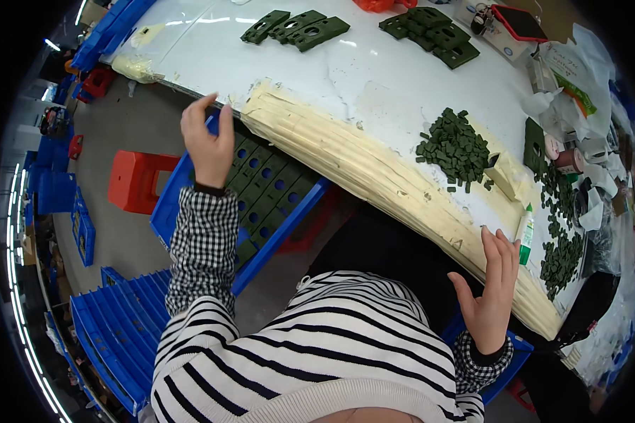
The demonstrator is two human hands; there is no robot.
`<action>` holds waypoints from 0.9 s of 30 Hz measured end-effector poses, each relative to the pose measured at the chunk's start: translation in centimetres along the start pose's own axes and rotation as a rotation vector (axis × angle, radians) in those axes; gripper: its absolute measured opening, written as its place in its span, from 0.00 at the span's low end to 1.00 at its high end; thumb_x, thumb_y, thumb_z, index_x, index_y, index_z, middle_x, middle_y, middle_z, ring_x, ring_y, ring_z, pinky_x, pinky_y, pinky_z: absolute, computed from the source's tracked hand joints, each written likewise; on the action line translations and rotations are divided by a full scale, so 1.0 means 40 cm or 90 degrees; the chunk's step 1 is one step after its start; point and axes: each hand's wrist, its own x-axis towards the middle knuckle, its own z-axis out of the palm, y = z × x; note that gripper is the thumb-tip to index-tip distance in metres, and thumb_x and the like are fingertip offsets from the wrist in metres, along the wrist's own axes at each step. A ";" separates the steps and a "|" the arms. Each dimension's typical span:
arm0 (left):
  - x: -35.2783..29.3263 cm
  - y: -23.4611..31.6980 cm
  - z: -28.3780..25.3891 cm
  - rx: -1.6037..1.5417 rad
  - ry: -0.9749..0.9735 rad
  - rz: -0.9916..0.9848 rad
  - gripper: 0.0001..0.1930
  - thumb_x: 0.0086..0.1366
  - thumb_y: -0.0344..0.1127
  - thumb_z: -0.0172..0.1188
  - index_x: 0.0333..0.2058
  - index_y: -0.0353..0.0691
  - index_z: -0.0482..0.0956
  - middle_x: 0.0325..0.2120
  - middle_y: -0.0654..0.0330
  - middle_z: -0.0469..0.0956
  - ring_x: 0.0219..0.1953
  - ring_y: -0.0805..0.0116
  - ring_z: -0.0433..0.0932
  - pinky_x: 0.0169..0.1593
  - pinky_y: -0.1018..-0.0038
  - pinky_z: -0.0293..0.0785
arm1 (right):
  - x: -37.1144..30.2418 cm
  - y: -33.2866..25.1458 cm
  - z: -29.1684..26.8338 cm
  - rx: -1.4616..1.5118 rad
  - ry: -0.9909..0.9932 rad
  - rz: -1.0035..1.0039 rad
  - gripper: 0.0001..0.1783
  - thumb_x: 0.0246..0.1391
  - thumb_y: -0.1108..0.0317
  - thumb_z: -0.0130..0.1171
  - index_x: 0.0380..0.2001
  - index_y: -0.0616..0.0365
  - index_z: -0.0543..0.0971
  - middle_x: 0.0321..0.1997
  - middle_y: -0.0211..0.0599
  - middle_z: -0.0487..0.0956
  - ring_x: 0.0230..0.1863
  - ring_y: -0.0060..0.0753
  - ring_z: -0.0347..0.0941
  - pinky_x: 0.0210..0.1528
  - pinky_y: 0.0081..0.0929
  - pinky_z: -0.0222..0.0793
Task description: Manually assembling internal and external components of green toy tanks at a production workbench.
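A: Where to look first for the left hand (pixel 208 144)?
B: Left of centre, in the upper half of the frame. Hovers open, with fingers parted and thumb held away, over the upper-left side of a blue crate (pixel 282 237); cannot tell whether touching it.
A: And inside that crate?
B: Rows of dark green plates (pixel 274 204) with round holes, just below and right of those fingers in the frame.
A: Now for the right hand (pixel 487 299).
B: Look lower right. Hangs open too, thumb spread wide, fingers extended over the cream padded edge (pixel 346 158), just left of a green-and-white bottle (pixel 526 236).
A: Then the white surface (pixel 282 67)?
B: Slants from upper left to lower right. Carries a row of plates (pixel 317 34) and a plate stack (pixel 437 35) at the top, a heap of small green pieces (pixel 453 144) right of centre, looser pieces (pixel 563 261) farther right, and a red-framed device (pixel 521 22) at upper right.
A: And around the room?
B: See a red stool (pixel 130 182) at left, stacked blue crates (pixel 120 331) at lower left.
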 end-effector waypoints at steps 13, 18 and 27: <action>0.246 0.104 0.326 0.065 -0.182 0.183 0.14 0.56 0.38 0.68 0.38 0.39 0.77 0.41 0.52 0.76 0.51 0.50 0.71 0.56 0.61 0.68 | -0.060 0.031 -0.027 -0.004 0.043 0.069 0.39 0.46 0.65 0.70 0.62 0.60 0.68 0.57 0.44 0.71 0.62 0.53 0.63 0.70 0.58 0.48; 0.222 0.129 0.272 -0.030 -0.272 0.123 0.16 0.54 0.34 0.68 0.39 0.39 0.75 0.38 0.50 0.76 0.45 0.48 0.75 0.51 0.60 0.70 | -0.028 0.038 -0.025 0.028 0.064 0.047 0.36 0.45 0.67 0.70 0.60 0.59 0.70 0.54 0.45 0.72 0.60 0.53 0.65 0.69 0.57 0.52; 0.292 0.414 0.217 -0.532 -0.198 0.068 0.32 0.57 0.25 0.69 0.60 0.32 0.66 0.45 0.56 0.76 0.46 0.73 0.74 0.52 0.76 0.74 | 0.015 0.242 -0.119 0.052 0.338 0.168 0.08 0.49 0.77 0.66 0.35 0.64 0.81 0.32 0.41 0.81 0.34 0.39 0.77 0.39 0.29 0.71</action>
